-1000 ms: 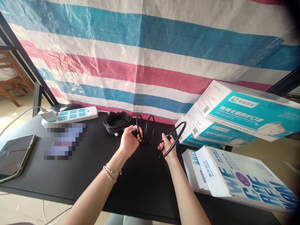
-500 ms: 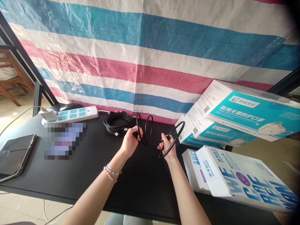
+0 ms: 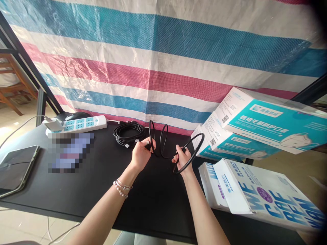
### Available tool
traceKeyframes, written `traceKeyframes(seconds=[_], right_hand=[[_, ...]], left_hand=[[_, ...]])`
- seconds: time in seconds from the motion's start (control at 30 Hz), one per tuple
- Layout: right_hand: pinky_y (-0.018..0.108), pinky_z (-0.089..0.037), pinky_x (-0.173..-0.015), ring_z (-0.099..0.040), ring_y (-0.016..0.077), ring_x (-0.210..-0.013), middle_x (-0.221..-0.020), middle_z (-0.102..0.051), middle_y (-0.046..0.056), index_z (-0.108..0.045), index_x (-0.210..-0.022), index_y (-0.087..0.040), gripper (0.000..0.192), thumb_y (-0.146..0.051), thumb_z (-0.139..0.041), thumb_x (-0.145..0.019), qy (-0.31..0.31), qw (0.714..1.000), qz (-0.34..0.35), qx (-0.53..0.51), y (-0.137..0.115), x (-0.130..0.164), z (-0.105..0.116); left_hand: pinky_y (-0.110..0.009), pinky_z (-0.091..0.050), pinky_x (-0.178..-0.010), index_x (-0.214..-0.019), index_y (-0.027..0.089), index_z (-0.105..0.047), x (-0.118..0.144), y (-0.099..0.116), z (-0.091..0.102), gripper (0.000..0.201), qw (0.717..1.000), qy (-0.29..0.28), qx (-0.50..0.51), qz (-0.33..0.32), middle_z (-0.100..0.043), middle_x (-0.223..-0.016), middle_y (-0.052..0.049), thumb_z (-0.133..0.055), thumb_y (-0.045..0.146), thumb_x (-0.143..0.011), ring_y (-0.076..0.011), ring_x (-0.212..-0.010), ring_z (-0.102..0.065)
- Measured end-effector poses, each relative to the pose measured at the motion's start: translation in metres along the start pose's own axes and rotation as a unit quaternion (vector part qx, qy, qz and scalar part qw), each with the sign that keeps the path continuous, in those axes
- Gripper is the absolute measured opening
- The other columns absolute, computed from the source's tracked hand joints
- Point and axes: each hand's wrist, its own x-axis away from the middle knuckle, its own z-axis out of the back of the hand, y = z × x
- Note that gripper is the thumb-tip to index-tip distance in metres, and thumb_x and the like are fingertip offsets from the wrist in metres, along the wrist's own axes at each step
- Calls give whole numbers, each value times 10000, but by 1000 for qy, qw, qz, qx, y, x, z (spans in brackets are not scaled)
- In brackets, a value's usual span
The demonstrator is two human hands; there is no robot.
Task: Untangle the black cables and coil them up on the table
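A thin black cable (image 3: pixel 161 144) runs in loose loops between my two hands, above the black table (image 3: pixel 102 194). My left hand (image 3: pixel 141 153) is closed on one end of it, where a small metallic tip shows at the fingers. My right hand (image 3: pixel 182 158) grips the other part, with a wide loop curving round it on the right. Just behind my left hand lies a separate coiled black cable (image 3: pixel 129 133) with light-coloured plugs. The fingers partly hide what each hand pinches.
A white power strip (image 3: pixel 83 124) with a plugged-in adapter lies at the back left, a tablet (image 3: pixel 17 170) at the left edge. Teal mask boxes (image 3: pixel 270 124) and white boxes (image 3: pixel 268 197) stand at the right. A striped tarp (image 3: pixel 153 68) hangs behind the table.
The cable loops between my hands have shifted slightly, the right loop swinging outward. My left hand has turned a little, and a metallic tip now shows. Both hands keep their hold.
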Motion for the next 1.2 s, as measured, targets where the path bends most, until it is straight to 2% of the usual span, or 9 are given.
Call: traceKeyframes(seconds=[0.33,0.6,0.83,1.03,1.2], right_hand=[[179,-371,-272,-314,49,-255,-316,-326,-152,-373,-670,-227,402,-417,-722,-605,7,1000,-5,11,-2,2,-2],[176,-392,-281,-344,50,-260,-324,-340,-152,-386,-688,-221,392,-419,-717,-620,1,1000,-1,14,0,0,1],[171,-393,-281,-350,48,-258,-325,-340,-156,-390,-699,-219,405,-427,-723,-602,4,1000,-4,20,-1,2,0],[176,-395,-277,-345,52,-259,-313,-340,-158,-384,-701,-224,410,-427,-724,-596,10,1000,-9,19,-2,2,-2],[175,-393,-273,-343,50,-259,-314,-343,-157,-386,-697,-222,403,-422,-721,-598,13,1000,-9,21,-2,2,-1]], left_hand=[[-307,-316,-585,-584,152,-557,2,0,1,234,1000,-9,-8,-1,-448,-613,-51,-392,308,-640,-155,-583,-389],[-305,-311,-582,-519,152,-536,2,1,-1,227,1000,-10,1,-12,-435,-566,-47,-403,271,-660,-155,-579,-382],[-308,-318,-592,-487,157,-518,1,0,1,252,999,-7,-25,-20,-415,-541,-39,-404,286,-672,-152,-572,-378],[-304,-297,-590,-501,160,-526,3,1,0,262,998,-27,-50,-29,-395,-543,-33,-373,267,-685,-152,-579,-358],[-294,-274,-569,-519,165,-511,5,0,1,255,989,-52,-122,-59,-388,-560,-29,-381,301,-691,-151,-581,-337]])
